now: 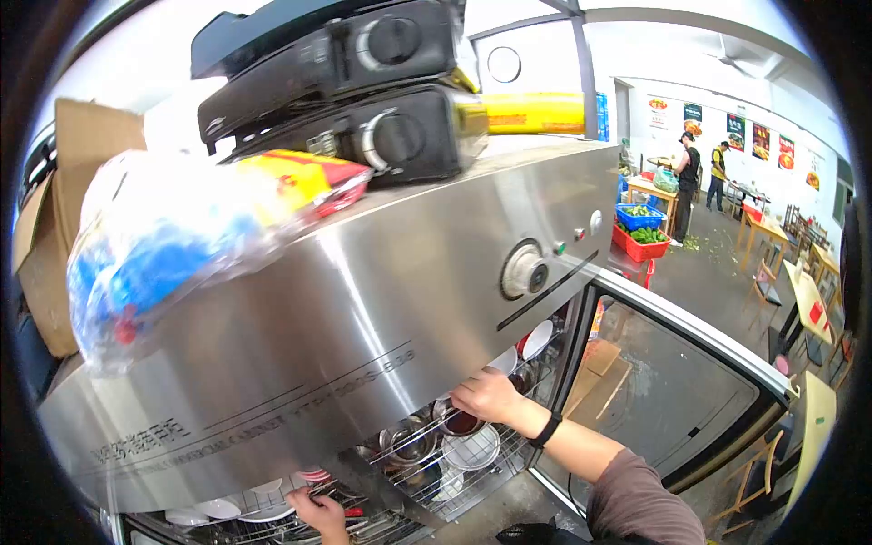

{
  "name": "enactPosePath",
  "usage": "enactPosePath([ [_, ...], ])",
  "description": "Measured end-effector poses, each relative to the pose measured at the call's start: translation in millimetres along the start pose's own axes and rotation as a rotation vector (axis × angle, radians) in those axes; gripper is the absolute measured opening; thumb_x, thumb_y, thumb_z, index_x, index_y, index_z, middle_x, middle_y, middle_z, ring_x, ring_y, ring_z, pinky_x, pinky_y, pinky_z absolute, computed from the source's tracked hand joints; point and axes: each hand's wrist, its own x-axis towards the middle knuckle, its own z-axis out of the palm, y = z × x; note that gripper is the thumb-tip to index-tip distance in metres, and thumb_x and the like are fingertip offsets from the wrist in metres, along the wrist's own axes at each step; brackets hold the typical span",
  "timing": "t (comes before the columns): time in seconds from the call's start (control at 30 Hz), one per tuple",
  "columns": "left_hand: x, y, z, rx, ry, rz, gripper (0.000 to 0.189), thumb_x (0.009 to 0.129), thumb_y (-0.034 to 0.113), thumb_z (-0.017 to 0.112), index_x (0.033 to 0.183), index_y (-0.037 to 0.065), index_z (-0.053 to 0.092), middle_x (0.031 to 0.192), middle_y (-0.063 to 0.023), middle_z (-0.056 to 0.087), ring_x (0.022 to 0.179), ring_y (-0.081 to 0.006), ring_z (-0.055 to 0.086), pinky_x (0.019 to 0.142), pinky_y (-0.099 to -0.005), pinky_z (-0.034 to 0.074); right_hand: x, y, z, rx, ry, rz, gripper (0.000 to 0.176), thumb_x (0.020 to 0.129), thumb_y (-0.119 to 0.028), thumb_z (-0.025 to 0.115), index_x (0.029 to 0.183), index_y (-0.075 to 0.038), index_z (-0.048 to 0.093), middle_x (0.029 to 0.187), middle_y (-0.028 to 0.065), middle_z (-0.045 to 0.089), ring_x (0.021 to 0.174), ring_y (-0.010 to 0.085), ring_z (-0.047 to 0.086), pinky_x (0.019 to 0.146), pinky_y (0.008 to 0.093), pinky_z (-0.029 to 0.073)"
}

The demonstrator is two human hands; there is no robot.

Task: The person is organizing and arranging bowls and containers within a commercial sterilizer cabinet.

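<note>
From my remote seat I find a cardboard box [91, 182] at far left, then a plastic bag [163, 250] slumped over the steel cabinet's [381, 295] top edge. Below, my left hand [320, 516] sits at the rack beside a red-striped dish [314, 475]; its fingers are curled, though I cannot tell whether they pinch anything. Above, portable stoves [400, 136] lie stacked, probably to save room. Next come metal bowls [409, 445] on the wire rack, whose gaps likely let them drain. A dark-red bowl [460, 421] and, below it, a white plate [472, 447] are there too, with my right hand [488, 396] bent down just beside the bowl; fingertip contact is hidden. Rightmost, the glass door [677, 381] stands open, giving my arm access.
</note>
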Motion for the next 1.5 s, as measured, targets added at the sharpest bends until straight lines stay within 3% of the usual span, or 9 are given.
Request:
enactPosePath([
  [0.37, 19.1, 62.1, -2.9, 0.204, 0.109, -0.020, 0.013, 0.093, 0.008, 0.050, 0.087, -0.002, 0.056, 0.089, -0.0274, 0.055, 0.083, -0.0480, 0.051, 0.076, -0.0585, 0.042, -66.5, 70.7, -8.9, -0.028, -0.078, 0.174, 0.014, 0.081, -0.022, 0.074, 0.078, -0.013, 0.064, 0.076, 0.0012, 0.059, 0.083, 0.0221, 0.062, 0.064, 0.0366, 0.055],
  [0.57, 20.7, 74.8, -2.8, 0.194, 0.048, -0.235, 0.016, 0.095, 0.009, 0.049, 0.092, -0.003, 0.059, 0.090, -0.0276, 0.057, 0.084, -0.0486, 0.052, 0.076, -0.0584, 0.044, -73.6, 86.3, 6.4, 0.064, -0.256, 0.252, 0.019, 0.085, -0.027, 0.071, 0.079, -0.009, 0.069, 0.078, 0.0069, 0.069, 0.086, 0.0283, 0.067, 0.071, 0.0433, 0.058],
  [0.67, 24.5, 84.1, -2.7, 0.261, 0.095, -0.097, 0.014, 0.095, 0.005, 0.050, 0.094, -0.003, 0.062, 0.090, -0.0271, 0.059, 0.084, -0.0472, 0.055, 0.077, -0.0571, 0.046, -72.4, 89.4, 10.4, 0.118, -0.280, 0.339, 0.023, 0.087, -0.030, 0.070, 0.078, -0.009, 0.071, 0.080, 0.0111, 0.071, 0.082, 0.0349, 0.071, 0.068, 0.0485, 0.056],
  [0.83, 31.3, 109.5, -12.2, 0.220, -0.042, -0.353, 0.018, 0.097, 0.010, 0.055, 0.102, -0.004, 0.064, 0.101, -0.0282, 0.063, 0.093, -0.0505, 0.056, 0.086, -0.0582, 0.046, -57.1, 99.4, 6.6, 0.241, -0.606, 0.433, 0.034, 0.094, -0.042, 0.067, 0.091, -0.010, 0.078, 0.091, 0.0145, 0.076, 0.093, 0.0384, 0.072, 0.079, 0.0529, 0.057],
  [1.03, 20.8, 85.1, -7.7, 0.301, -0.035, -0.318, 0.025, 0.098, 0.016, 0.057, 0.110, -0.005, 0.065, 0.105, -0.0329, 0.062, 0.109, -0.0567, 0.055, 0.100, -0.0620, 0.044, -52.4, 109.6, 5.4, 0.254, -0.713, 0.419, 0.047, 0.098, -0.054, 0.059, 0.100, -0.012, 0.080, 0.103, 0.0189, 0.075, 0.108, 0.0413, 0.069, 0.093, 0.0497, 0.054],
  [1.3, 15.0, 66.7, -5.0, 0.339, -0.075, -0.321, 0.031, 0.101, 0.021, 0.060, 0.121, -0.001, 0.068, 0.123, -0.0308, 0.066, 0.122, -0.0538, 0.056, 0.114, -0.0582, 0.040, -34.9, 112.7, 18.0, 0.242, -0.750, 0.377, 0.037, 0.091, -0.042, 0.067, 0.110, -0.011, 0.073, 0.104, 0.0232, 0.073, 0.103, 0.0434, 0.069, 0.092, 0.0524, 0.054],
  [1.33, -7.4, 2.6, 19.6, 0.298, 0.162, -0.131, 0.037, 0.074, -0.005, 0.049, 0.111, -0.005, 0.056, 0.108, -0.0294, 0.053, 0.099, -0.0506, 0.055, 0.084, -0.0482, 0.047, -33.2, 111.5, 14.3, 0.250, -0.748, 0.397, 0.036, 0.088, -0.038, 0.069, 0.112, -0.011, 0.071, 0.102, 0.0248, 0.073, 0.101, 0.0444, 0.070, 0.091, 0.0534, 0.054],
  [1.47, -6.5, 0.1, 10.0, 0.262, 0.012, -0.137, 0.029, 0.078, -0.006, 0.048, 0.106, -0.007, 0.053, 0.113, -0.0267, 0.049, 0.098, -0.0491, 0.052, 0.081, -0.0391, 0.048, -54.0, 125.3, 62.3, 0.187, -0.589, 0.412, 0.057, 0.082, -0.047, 0.078, 0.129, -0.017, 0.069, 0.135, 0.0182, 0.066, 0.130, 0.0416, 0.058, 0.113, 0.0487, 0.044],
  [1.5, -5.7, -2.0, 8.6, 0.254, 0.005, -0.117, 0.028, 0.078, -0.006, 0.048, 0.106, -0.007, 0.053, 0.113, -0.0267, 0.049, 0.096, -0.0490, 0.052, 0.081, -0.0394, 0.048, -36.9, 122.9, 49.3, 0.284, -0.771, 0.505, 0.067, 0.081, -0.048, 0.080, 0.136, -0.011, 0.065, 0.145, 0.0194, 0.060, 0.140, 0.0406, 0.051, 0.118, 0.0476, 0.038],
])
